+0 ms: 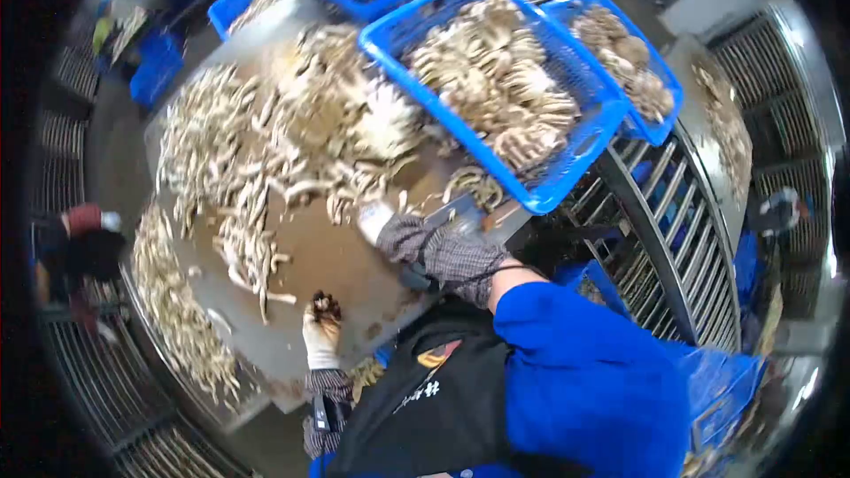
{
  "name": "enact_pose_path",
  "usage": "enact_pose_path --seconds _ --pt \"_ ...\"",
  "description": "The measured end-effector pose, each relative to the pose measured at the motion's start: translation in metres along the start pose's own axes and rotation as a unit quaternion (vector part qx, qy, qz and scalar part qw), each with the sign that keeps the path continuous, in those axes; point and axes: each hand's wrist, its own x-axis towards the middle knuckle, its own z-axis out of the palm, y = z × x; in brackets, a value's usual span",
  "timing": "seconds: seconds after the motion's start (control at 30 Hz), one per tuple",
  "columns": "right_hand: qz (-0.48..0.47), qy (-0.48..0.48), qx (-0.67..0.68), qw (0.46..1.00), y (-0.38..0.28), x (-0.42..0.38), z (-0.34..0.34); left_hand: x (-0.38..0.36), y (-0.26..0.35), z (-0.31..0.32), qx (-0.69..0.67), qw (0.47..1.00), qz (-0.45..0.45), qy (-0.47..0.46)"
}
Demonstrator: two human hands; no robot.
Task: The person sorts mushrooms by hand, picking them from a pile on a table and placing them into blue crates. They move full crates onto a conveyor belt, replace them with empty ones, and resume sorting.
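Observation:
My left hand, in a white glove, is over the near part of the metal table. Its fingers are curled round a dark brown clump. My right hand, gloved in white with a checked sleeve, reaches to the near edge of a heap of pale mushrooms. Its fingers are blurred among the pieces, and I cannot tell whether they grip one. Long, finger-like mushroom pieces lie strewn between the heap and my left hand.
A blue basket of mushroom clusters stands right of the heap, with another blue basket beyond it. Stacked blue baskets stand at the back. A metal roller rack runs along the right. More mushrooms line the table's left side. A person is at far left.

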Motion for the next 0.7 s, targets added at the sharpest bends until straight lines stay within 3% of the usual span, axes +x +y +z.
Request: enact_pose_path --seconds 0.07,0.13,0.17,0.23,0.27,0.3,0.33,0.37,0.4,0.47,0.5,0.53,0.57,0.6,0.63,0.67,0.7 --pt "-0.007 -0.006 0.120 0.993 0.003 -0.010 -0.039 0.008 -0.008 0.043 -0.017 1.000 -0.014 0.018" --pt "-0.031 0.080 0.031 0.996 -0.003 -0.047 -0.102 0.024 -0.016 0.058 0.018 0.999 -0.041 -0.024" --pt "-0.047 0.016 0.058 0.997 0.004 -0.062 -0.144 0.030 -0.021 0.069 0.049 0.997 -0.046 -0.032" --pt "-0.079 0.184 0.121 0.972 0.013 -0.084 -0.131 0.048 -0.034 0.085 0.061 0.994 -0.061 -0.073" --pt "-0.102 0.170 0.160 0.967 0.016 -0.088 -0.123 0.048 -0.041 0.109 0.054 0.993 -0.081 -0.064" --pt "-0.125 0.157 0.200 0.959 0.016 -0.094 -0.132 0.052 -0.044 0.126 0.025 0.976 -0.144 -0.159" --pt "-0.174 0.264 0.155 0.936 0.020 -0.124 -0.138 0.054 -0.053 0.142 0.045 0.976 -0.142 -0.160" --pt "-0.203 0.239 0.161 0.936 0.021 -0.123 -0.102 0.039 -0.068 0.176 0.065 0.975 -0.139 -0.160" --pt "-0.196 0.249 0.190 0.929 0.027 -0.148 -0.130 0.024 -0.081 0.199 0.112 0.962 -0.171 -0.180" --pt "-0.133 0.292 0.198 0.926 0.050 -0.190 -0.136 0.000 -0.110 0.235 0.221 0.927 -0.205 -0.222" --pt "-0.054 0.286 0.164 0.942 0.062 -0.208 -0.108 -0.004 -0.131 0.241 0.204 0.896 -0.279 -0.278" --pt "-0.009 0.324 0.211 0.922 0.074 -0.230 -0.117 -0.028 -0.154 0.262 0.224 0.897 -0.245 -0.291" --pt "0.062 0.379 0.285 0.878 0.084 -0.240 -0.069 -0.051 -0.170 0.279 0.248 0.894 -0.219 -0.301" --pt "0.244 0.308 0.295 0.871 0.073 -0.264 -0.098 -0.046 -0.180 0.271 0.458 0.785 -0.125 -0.399" --pt "0.261 0.396 0.552 0.686 0.079 -0.279 -0.058 -0.026 -0.196 0.244 0.525 0.706 -0.139 -0.455" --pt "0.345 0.374 0.468 0.723 0.082 -0.307 -0.070 -0.005 -0.213 0.216 0.579 0.616 -0.142 -0.514" --pt "0.425 0.337 0.384 0.747 0.085 -0.335 -0.086 0.015 -0.235 0.191 0.529 0.616 -0.245 -0.530"
